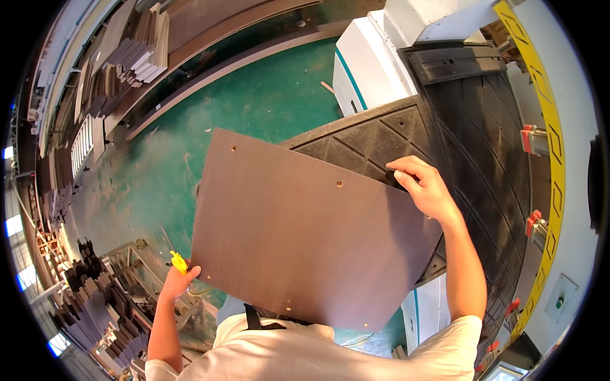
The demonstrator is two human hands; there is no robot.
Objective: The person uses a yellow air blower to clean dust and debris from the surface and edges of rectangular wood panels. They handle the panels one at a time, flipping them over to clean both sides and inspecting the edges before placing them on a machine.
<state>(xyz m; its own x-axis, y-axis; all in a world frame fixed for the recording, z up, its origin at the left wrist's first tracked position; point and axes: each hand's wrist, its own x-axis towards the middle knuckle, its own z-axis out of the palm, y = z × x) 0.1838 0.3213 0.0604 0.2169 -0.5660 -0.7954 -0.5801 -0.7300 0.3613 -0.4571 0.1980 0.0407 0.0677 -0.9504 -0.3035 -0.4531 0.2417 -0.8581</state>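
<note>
While the large flat brown wood-grain panel with small drilled holes [298,235] fills the middle of the view, the right hand [424,185] at two o'clock pinches its upper right edge. At eight o'clock the left hand [179,278] grips the lower left corner, closed around a small yellow object [178,261]. Beneath the panel's right side lies a black ribbed rubber mat [483,133], with green floor [254,95] at eleven o'clock.

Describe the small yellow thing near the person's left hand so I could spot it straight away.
Start at the big brown panel held over the green floor. Follow its lower left edge down to the left hand gripping that corner. The yellow object sits right at the fingers there, too small to identify, the only bright yellow spot among grey and brown stacked boards.
</note>
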